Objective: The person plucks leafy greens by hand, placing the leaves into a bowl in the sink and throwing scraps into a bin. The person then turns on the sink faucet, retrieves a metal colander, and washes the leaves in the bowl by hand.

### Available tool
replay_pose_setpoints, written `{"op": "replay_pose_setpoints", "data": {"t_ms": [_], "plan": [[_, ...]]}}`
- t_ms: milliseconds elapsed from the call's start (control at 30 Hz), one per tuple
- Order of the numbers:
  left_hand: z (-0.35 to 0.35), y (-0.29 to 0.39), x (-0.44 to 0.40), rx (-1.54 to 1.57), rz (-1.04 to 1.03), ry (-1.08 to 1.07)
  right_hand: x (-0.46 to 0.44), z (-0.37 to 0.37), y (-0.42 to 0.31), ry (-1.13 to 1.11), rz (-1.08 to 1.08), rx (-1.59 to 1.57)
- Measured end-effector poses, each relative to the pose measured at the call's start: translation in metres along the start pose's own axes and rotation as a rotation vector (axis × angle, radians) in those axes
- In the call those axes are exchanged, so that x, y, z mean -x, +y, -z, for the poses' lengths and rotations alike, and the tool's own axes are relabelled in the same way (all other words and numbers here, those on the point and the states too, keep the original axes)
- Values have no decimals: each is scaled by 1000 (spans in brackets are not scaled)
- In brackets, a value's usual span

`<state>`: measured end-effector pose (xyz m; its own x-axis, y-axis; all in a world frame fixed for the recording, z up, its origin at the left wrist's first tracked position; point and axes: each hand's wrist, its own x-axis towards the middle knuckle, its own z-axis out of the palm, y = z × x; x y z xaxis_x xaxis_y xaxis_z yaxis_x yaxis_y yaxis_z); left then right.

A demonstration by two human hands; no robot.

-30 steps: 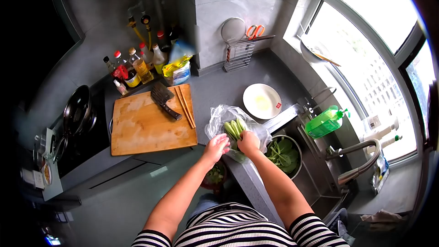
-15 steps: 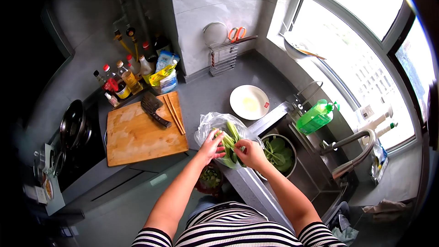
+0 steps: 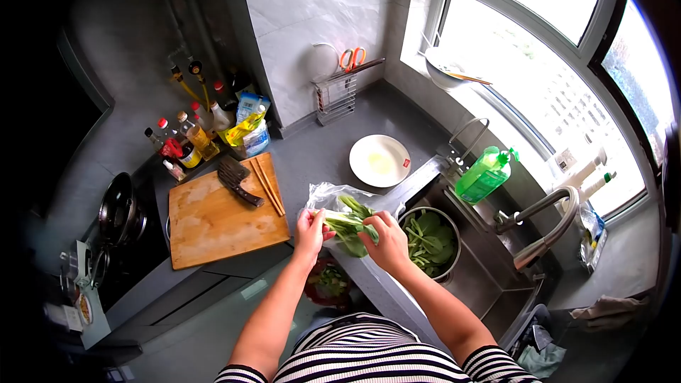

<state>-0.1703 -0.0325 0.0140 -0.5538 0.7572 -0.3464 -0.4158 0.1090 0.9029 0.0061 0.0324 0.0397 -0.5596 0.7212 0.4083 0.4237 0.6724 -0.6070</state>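
My left hand (image 3: 311,235) is closed round the pale stem end of a bunch of leafy greens (image 3: 345,223). At the leafy end, my right hand (image 3: 386,241) has its fingers pinched on the greens. Beneath and behind them a clear plastic bag (image 3: 328,194) lies on the counter edge, partly covered by the leaves. To the right, a round metal pot (image 3: 459,242) in the sink holds green leaves and cut stems. Below my hands, a red basin (image 3: 312,291) with green scraps sits near the floor, partly hidden by the counter.
Left of my hands is a wooden cutting board (image 3: 213,227) with a cleaver (image 3: 237,181) and chopsticks (image 3: 267,186). A white plate (image 3: 363,158) stands behind the bag. The faucet (image 3: 546,241) and a green soap bottle (image 3: 484,176) flank the sink (image 3: 489,269). Bottles (image 3: 191,135) line the back left.
My left hand has gone from spread fingers to a closed grip on the stem, slightly left and lower. The greens now lie more level. The whole view has shifted slightly.
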Motion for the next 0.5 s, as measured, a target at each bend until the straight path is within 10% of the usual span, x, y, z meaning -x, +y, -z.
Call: {"op": "replay_pose_setpoints", "data": {"t_ms": [167, 233, 500], "plan": [[2, 1, 19, 213, -52, 29, 1, -20, 0, -541, -518, -667], [4, -5, 18, 229, -56, 14, 10, -29, -4, -402, -189, -237], [15, -3, 19, 389, -24, 20, 4, -31, 6, -583, -316, 276]]}}
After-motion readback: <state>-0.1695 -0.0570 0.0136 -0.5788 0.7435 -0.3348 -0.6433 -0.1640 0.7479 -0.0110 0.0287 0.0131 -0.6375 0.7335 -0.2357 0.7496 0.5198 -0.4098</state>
